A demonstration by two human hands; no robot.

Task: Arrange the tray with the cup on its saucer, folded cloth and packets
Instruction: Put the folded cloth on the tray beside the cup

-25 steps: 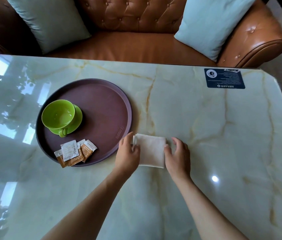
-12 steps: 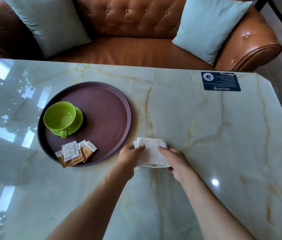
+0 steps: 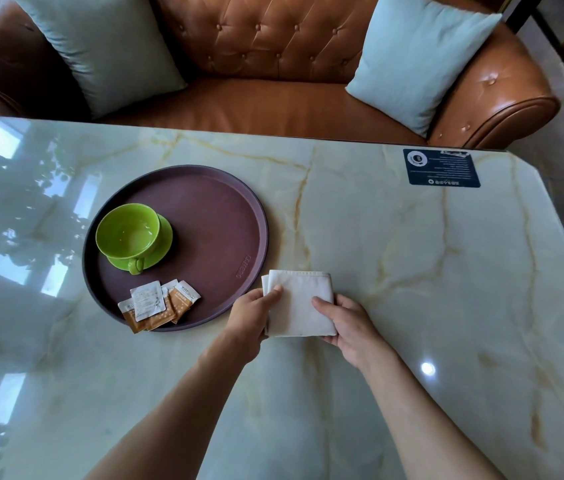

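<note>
A round brown tray (image 3: pixel 218 209) lies on the marble table. On its left side a green cup (image 3: pixel 128 233) stands on a green saucer (image 3: pixel 164 237). Several orange and white packets (image 3: pixel 157 304) lie at the tray's near edge. Just right of the tray is a folded white cloth (image 3: pixel 299 301), off the tray. My left hand (image 3: pixel 251 315) pinches its left edge and my right hand (image 3: pixel 346 322) grips its right near corner, thumbs on top.
A dark blue card (image 3: pixel 441 167) lies at the table's far right. Behind the table (image 3: pixel 412 271) is a brown leather sofa (image 3: pixel 273 64) with two pale blue cushions. The table's corner is cut off at the right.
Both hands went from pressing the cloth's sides to gripping it by its near edges, thumbs on top. The cloth now looks squared and slightly lifted at the near side.
</note>
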